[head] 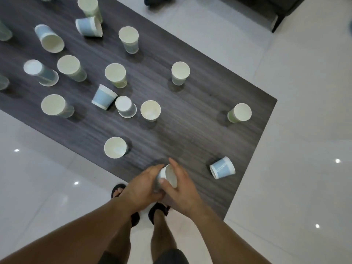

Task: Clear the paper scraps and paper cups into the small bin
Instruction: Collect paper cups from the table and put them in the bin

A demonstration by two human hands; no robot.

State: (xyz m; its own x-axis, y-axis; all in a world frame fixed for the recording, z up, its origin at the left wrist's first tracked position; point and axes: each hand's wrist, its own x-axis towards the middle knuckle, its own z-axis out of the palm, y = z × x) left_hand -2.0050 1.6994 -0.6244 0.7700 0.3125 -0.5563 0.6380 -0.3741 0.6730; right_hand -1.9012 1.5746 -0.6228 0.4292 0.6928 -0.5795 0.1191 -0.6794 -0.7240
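- Head view: paper cup (pixel 168 175) held over the table's near edge, tilted, long axis slanting, mouth facing up-right.
- Dark wood-grain table (pixel 190 121) w/ other cups (pixel 115 75), some upright, some tipped; glossy white tile floor (pixel 295 130).
- Left hand (pixel 142 185) fingers curled round cup body; right hand (pixel 182 185) pinches cup near rim, thumb vs fingers.

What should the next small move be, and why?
Probably free the right hand and reach for the tipped blue cup nearby. It and the left hand grip the held cup, no bin is in view, and many cups remain on the table, so nesting seems sensible.
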